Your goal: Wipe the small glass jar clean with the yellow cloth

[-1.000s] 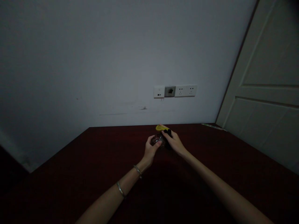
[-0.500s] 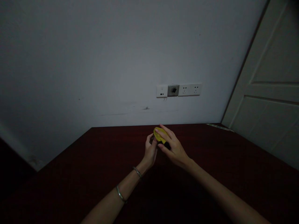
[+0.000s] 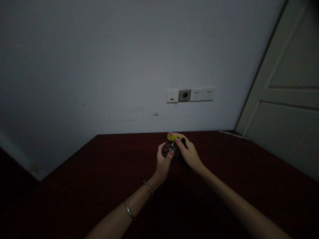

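A small dark rounded object (image 3: 170, 149) with a glossy surface is held over the dark red table (image 3: 99, 172), near its far edge. My left hand (image 3: 163, 163) wraps it from the left, thumb across the front. My right hand (image 3: 188, 153) closes on it from the right, and a yellow piece (image 3: 171, 136) shows under the fingertips at the top. A black part (image 3: 183, 141) sticks out behind my right fingers. The room is dim, so what the object is cannot be made out.
A grey wall rises just behind the table, with a row of sockets and a switch (image 3: 190, 95). A pale panelled door (image 3: 286, 96) stands at the right. A thin light strip (image 3: 233, 134) lies at the table's far right corner.
Half a second ago my right hand held the yellow piece raised in front of my left hand. Now both hands are lower, the dark object shows between them and the yellow piece sits on top.
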